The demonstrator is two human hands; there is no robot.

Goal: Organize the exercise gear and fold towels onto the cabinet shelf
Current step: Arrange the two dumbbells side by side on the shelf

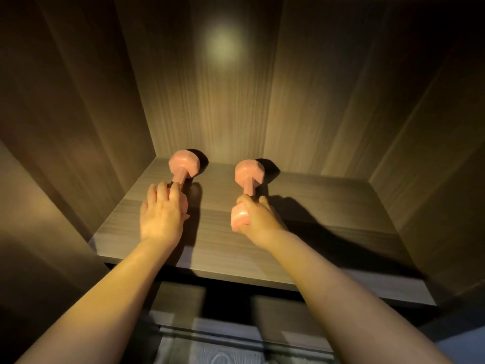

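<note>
Cups near head of left dumbbell [181, 166] with left hand [161, 216]; clenches near head of right dumbbell [249, 172] with right hand [258, 216]. Lying on shelf [328, 219], far heads by back wall [223, 101]. Probably heavy, rigid, smooth: best gripped at handle [248, 189].

left dumbbell [181, 164]: near end hidden under left hand [161, 211] | right dumbbell [249, 172]: handle partly covered by right hand [258, 215] | forearms [105, 298]: cut off at bottom edge | below shelf [328, 219]: blurred
</note>
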